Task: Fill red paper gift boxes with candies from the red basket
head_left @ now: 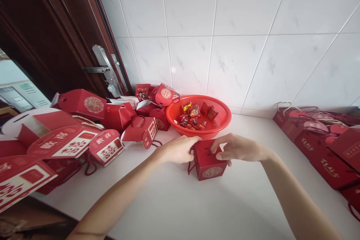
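Note:
A small red paper gift box (210, 170) with a gold round emblem stands upright on the white table in front of me. Its top flaps, with slots in them, are folded over. At the left top edge, my left hand (182, 147) has its fingers closed on the box, and a dark red cord loop hangs beneath them. My right hand (237, 148) grips the right side of the top, thumb and index finger on the flap near the slots. Just behind the box stands a red plastic basket (222, 122) holding wrapped candies (194, 111) and small red packets.
Many red gift boxes (108, 146) crowd the left of the white table (197, 210), several of them open. A row of red boxes with cords (317, 153) lines the right side. Behind are a tiled wall (191, 52) and a dark door (70, 26).

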A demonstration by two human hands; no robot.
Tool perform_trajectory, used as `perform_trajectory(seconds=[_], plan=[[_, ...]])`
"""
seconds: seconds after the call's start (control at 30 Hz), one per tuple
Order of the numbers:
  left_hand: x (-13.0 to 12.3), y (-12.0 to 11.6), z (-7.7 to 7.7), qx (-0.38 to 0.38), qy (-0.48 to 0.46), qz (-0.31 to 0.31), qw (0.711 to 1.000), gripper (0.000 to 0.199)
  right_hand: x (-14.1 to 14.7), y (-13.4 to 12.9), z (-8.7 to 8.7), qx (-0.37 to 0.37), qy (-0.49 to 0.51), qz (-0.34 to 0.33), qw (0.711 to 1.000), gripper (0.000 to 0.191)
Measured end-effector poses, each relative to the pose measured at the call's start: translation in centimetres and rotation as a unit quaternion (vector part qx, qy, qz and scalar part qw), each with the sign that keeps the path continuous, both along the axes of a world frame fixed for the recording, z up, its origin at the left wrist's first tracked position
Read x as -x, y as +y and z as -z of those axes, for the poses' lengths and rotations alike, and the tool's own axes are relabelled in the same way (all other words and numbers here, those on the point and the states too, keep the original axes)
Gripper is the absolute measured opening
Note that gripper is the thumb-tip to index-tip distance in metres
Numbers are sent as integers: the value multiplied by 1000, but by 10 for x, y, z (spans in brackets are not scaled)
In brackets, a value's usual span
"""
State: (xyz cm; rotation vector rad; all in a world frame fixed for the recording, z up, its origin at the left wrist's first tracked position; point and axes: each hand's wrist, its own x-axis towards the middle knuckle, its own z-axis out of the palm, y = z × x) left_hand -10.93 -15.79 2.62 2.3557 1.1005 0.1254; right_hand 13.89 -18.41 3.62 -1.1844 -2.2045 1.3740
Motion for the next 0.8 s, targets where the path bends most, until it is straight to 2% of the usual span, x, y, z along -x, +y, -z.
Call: perform_trajectory(seconds=[0.1, 0.2, 0.33, 0.43, 0.53, 0.67, 0.73, 0.8], plan=[[-4, 2, 7, -27, -9, -34, 999, 56, 1, -2, -3, 5, -10, -7, 1000, 30], [-4, 5, 7, -12, -23, -42, 999, 56, 2, -2, -4, 10, -34, -3, 999, 27], [4, 7, -7, 124, -54, -63, 989, 57, 4, -2, -3, 2, -51, 5, 999, 21], [11, 7, -20, 243, -151, -44, 957, 52, 6, -5, -6, 11, -34, 5, 999, 18], [13, 7, -27, 310, -286, -20, 906, 41, 8, -10, -13, 15, 32, -4, 999, 22], [11, 4, -28, 347, -386, -1, 855, 39, 11, -17, -24, 10, 129, 21, 991, 32], [8, 1, -27, 361, -403, 8, 841, 40, 12, -20, -26, -4, 138, 50, 989, 33], [5, -1, -25, 360, -409, 6, 839, 41, 14, -21, -24, -13, 137, 73, 988, 34]])
